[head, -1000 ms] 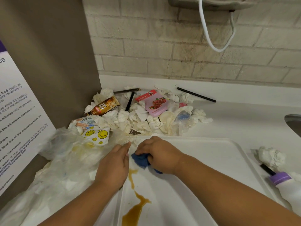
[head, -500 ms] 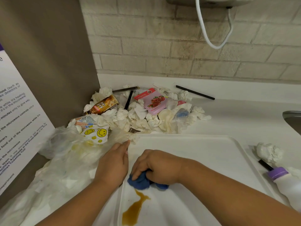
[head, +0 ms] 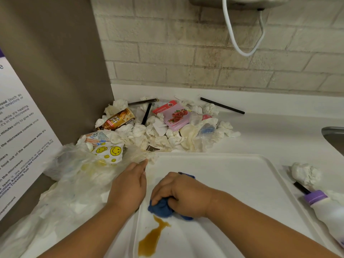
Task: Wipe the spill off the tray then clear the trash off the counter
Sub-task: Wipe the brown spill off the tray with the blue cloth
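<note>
Right hand (head: 186, 194) grips blue cloth (head: 161, 209) on tray (head: 232, 174), touching the brown spill (head: 152, 237). Left hand (head: 128, 187), fingers straight, rests on the tray's left rim. Trash pile (head: 160, 131) lies beyond on tabletop (head: 270, 135); plastic bag (head: 74, 175) at left, bottle (head: 327, 207) at right.

Right grip (head: 184, 194) is clutching blue cloth (head: 160, 208), pressing it onto white tray (head: 223, 175) just above brown spill (head: 152, 237). Left grip (head: 128, 185) is lying flat, fingers straight, along tray's left rim, touching plastic bag (head: 74, 183). Trash pile (head: 160, 135) is sitting on desk (head: 270, 135) behind tray. Purple-capped bottle (head: 327, 209) is lying right of tray.
</note>
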Available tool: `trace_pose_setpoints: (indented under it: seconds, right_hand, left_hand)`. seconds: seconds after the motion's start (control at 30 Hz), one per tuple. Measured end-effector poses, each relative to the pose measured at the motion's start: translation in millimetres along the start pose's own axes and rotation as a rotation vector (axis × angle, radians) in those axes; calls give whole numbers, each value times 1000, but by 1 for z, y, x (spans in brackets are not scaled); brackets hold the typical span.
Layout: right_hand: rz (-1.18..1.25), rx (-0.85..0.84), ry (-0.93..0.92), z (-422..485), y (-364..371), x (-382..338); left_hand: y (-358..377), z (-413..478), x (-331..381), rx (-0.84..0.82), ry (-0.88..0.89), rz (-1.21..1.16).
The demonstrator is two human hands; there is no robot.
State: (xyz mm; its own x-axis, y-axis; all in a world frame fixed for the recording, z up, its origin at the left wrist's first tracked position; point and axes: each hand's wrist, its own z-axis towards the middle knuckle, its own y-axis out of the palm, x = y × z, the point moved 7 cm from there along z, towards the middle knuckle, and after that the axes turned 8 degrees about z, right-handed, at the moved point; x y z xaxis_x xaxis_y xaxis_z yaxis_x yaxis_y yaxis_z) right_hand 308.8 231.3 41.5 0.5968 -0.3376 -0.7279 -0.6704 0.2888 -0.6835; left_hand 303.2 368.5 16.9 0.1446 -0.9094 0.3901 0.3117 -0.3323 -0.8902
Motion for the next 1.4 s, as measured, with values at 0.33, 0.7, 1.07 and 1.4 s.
trace_pose_setpoints:
  seconds: [0.33,0.7,1.07,1.4]
  right_hand:
    - [17,-64,48,-15,6,-5]
    - [-56,57,-46,-41,12,-7]
    - [-56,4,-100,-40,32,-21]
    - [-75,-14,-90,-43,31,-19]
  left_hand:
    - [0,-1,-1,8,-5,-5]
    - [2,0,-2,2,-10,10]
    - [2,0,-1,7,-2,19]
    - [2,0,-1,-4,-10,23]
